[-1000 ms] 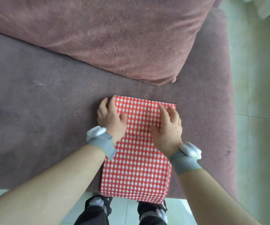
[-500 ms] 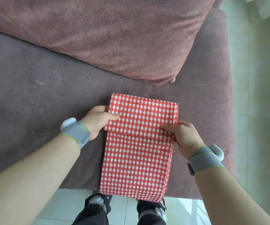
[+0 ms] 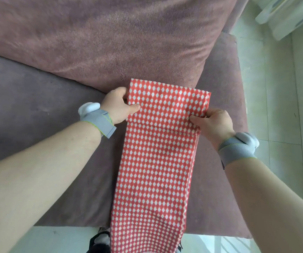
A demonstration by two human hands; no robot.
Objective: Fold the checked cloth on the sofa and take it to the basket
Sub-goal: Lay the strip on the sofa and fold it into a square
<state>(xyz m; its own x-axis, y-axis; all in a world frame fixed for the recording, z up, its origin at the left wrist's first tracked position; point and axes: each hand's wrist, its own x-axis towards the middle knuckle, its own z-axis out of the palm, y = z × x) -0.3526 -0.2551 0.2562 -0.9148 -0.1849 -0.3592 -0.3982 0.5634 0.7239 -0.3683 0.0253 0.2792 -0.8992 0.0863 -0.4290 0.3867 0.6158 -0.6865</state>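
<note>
The red-and-white checked cloth is a long folded strip with a short flap folded over at its far end. It is raised off the sofa seat and its near end hangs past the seat's front edge. My left hand pinches the left side of the folded far end, thumb on top. My right hand pinches the right side the same way. Both wrists wear grey bands.
A large pink back cushion lies just beyond the cloth. Pale tiled floor runs along the right of the sofa. A white object stands at the top right corner. My shoes show below the seat edge.
My hands went from pressing flat on the fold to gripping its two sides. The cloth has lifted toward me and now looks larger, its far end reaching the cushion.
</note>
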